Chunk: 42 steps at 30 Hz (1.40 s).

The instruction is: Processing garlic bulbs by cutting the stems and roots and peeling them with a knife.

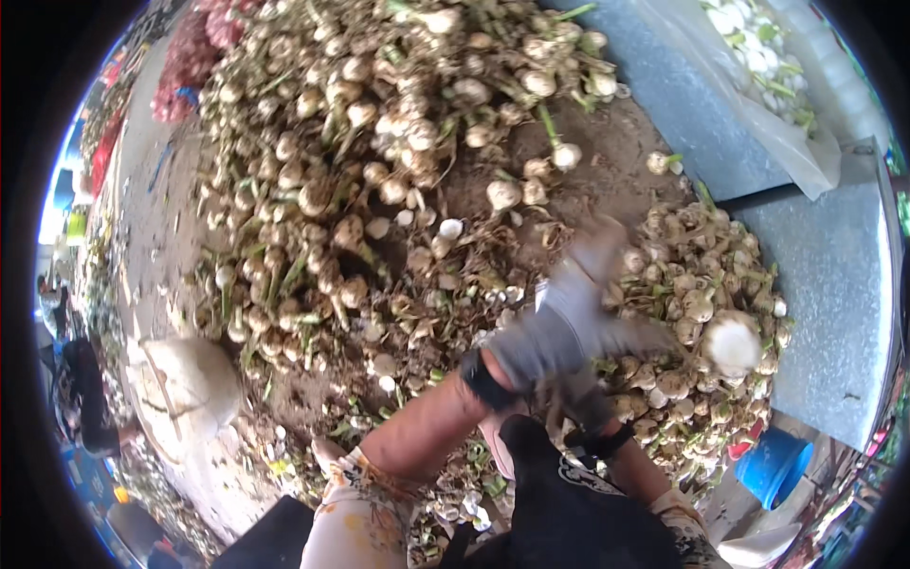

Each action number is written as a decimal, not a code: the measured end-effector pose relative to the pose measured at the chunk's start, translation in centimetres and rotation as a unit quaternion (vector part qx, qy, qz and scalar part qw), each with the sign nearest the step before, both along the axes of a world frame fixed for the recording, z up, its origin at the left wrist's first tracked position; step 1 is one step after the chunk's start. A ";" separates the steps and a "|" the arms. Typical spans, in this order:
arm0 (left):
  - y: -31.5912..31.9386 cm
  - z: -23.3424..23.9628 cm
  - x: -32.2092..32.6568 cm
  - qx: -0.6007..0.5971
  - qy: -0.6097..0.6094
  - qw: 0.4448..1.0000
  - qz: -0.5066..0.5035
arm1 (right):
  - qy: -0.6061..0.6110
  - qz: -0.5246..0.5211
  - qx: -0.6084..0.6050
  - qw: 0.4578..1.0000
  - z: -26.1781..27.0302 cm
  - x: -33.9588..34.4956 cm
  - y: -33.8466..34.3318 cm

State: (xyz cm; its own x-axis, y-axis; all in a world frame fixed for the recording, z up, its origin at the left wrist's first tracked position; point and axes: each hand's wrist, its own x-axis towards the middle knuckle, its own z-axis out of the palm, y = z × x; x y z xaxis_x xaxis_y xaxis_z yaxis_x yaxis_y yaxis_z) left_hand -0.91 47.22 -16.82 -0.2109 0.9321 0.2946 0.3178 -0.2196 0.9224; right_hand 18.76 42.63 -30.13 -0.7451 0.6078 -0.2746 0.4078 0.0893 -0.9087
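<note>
My left hand [561, 320], in a grey work glove with a dark wristband, is blurred above the heap, its fingers stretched towards the upper right. Below and partly behind it is my right hand [579, 398], also gloved; its fingers and anything in them are hidden or blurred. A large, pale trimmed bulb [734, 343] looks blurred over the smaller pile of garlic-like bulbs [700, 306] right of my hands. Ahead and to the left spreads a big heap of soil-stained bulbs [320, 192] with roots and green stem stubs. Cut stems and loose scraps [455, 291] lie between the piles.
Grey metal sheets [825, 284] edge the right side, with a clear plastic bag [817, 156] of white pieces above them. A blue bucket [771, 466] stands lower right. Red mesh sacks [188, 64] are upper left, a whitish rounded object [185, 398] left, and another person [82, 398] far left.
</note>
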 end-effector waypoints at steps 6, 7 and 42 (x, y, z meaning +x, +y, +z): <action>5.5 -11.1 -11.1 -0.489 0.313 0.801 0.148 | 0.036 -0.234 -0.283 0.929 2.7 -1.8 -0.4; 5.9 -11.6 -11.3 -0.471 0.309 0.814 0.143 | 0.032 -0.234 -0.219 0.947 2.8 -2.0 -0.7; -8.6 -1.1 -5.9 -0.136 -0.382 0.914 0.019 | 0.253 -0.097 -0.249 0.930 -0.3 -3.5 0.9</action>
State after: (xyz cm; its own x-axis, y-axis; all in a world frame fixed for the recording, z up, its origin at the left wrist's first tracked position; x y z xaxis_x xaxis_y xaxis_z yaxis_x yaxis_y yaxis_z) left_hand -6.85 38.65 -17.89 -0.2923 0.9366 -0.1930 -0.4384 0.0481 0.8975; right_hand 15.22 43.52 -30.45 -0.7453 0.6354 -0.2020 -0.1184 -0.4243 -0.8977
